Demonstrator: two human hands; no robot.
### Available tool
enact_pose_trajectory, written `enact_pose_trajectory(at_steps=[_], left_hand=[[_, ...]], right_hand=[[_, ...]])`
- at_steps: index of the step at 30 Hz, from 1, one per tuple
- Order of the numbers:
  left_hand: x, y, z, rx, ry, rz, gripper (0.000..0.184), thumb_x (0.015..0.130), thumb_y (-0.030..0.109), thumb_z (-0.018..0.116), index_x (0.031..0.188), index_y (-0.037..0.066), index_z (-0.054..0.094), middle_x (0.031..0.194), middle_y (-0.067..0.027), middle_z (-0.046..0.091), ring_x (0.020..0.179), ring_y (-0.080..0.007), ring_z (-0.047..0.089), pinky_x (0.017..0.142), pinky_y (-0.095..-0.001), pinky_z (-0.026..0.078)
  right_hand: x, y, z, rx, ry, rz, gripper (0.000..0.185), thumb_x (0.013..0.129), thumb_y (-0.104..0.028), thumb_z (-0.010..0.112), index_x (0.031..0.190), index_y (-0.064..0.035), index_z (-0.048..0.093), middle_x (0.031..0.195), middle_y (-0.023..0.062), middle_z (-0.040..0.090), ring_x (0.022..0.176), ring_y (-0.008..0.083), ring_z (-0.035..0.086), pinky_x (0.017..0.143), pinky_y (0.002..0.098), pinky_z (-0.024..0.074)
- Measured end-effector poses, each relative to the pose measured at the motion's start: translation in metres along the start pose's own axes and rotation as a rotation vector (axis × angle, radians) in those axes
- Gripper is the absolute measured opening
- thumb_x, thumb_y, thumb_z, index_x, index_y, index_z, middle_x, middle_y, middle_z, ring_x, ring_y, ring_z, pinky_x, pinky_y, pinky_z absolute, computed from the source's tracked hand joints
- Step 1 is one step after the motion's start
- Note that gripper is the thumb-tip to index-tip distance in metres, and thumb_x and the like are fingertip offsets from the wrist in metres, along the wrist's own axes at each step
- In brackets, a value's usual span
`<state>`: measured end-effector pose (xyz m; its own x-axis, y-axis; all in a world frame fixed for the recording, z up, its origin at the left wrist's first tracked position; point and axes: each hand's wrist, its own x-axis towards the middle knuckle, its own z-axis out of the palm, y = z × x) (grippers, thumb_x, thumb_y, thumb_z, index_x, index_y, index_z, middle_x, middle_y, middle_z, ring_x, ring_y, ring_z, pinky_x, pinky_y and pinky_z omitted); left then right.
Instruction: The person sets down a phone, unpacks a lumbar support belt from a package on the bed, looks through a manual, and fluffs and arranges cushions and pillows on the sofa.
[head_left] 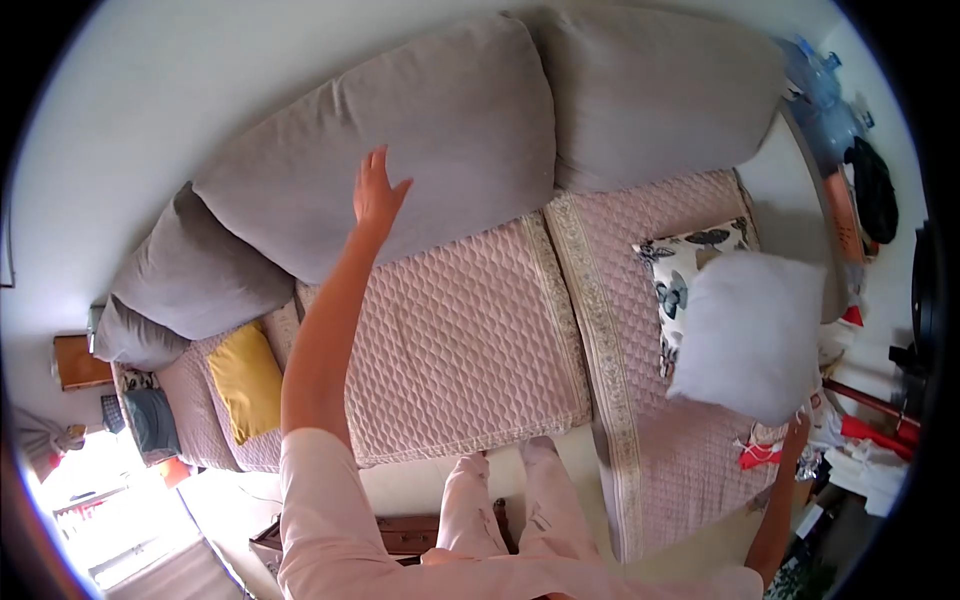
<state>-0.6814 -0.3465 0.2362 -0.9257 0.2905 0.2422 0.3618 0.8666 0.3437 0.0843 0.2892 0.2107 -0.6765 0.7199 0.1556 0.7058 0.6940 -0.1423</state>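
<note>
My left hand [380, 188] is stretched out over the big grey back cushion [450, 110], its fingers apart and holding nothing. I cannot tell whether it touches the cushion. At the far right, my right hand [796, 432] is at the lower corner of a light grey pillow [752, 335] and grips it there; its fingers are partly hidden. The pillow overlaps a white cushion with a dark butterfly print [672, 262] on the right section of the sofa. A pink quilted cover [460, 340] with a patterned border lies over the middle seat.
More grey back cushions [665, 95] line the wall. A yellow pillow [246, 382] lies on the left seat. Blue water bottles [825, 95] stand behind the right armrest. Red and white items [868, 470] crowd the right side. A wooden drawer unit [408, 538] is behind my legs.
</note>
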Motion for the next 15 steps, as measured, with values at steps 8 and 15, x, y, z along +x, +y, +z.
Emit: enact_pose_trajectory(at_steps=[8, 15], left_hand=[[0.109, 0.017, 0.021, 0.434, -0.015, -0.056, 0.080, 0.066, 0.024, 0.074, 0.131, 0.011, 0.028, 0.136, -0.0089, 0.030, 0.122, -0.0285, 0.034, 0.091, -0.0400, 0.041], [0.157, 0.007, 0.038, 0.711, -0.142, 0.117, 0.038, 0.071, 0.024, 0.066, 0.103, 0.006, 0.056, 0.114, -0.0109, 0.054, 0.105, -0.0252, 0.052, 0.076, -0.0361, 0.048]], right_hand=[[-0.247, -0.056, 0.088, 0.340, -0.568, 0.291, 0.021, 0.079, -0.023, 0.055, 0.094, -0.0088, 0.058, 0.077, 0.0086, 0.059, 0.070, 0.0236, 0.055, 0.066, 0.0340, 0.0453], [-0.367, -0.249, 0.007, 0.728, -1.193, 0.499, 0.017, 0.079, -0.004, 0.059, 0.095, -0.0016, 0.056, 0.085, 0.0081, 0.059, 0.070, 0.0158, 0.060, 0.061, 0.0313, 0.0516]])
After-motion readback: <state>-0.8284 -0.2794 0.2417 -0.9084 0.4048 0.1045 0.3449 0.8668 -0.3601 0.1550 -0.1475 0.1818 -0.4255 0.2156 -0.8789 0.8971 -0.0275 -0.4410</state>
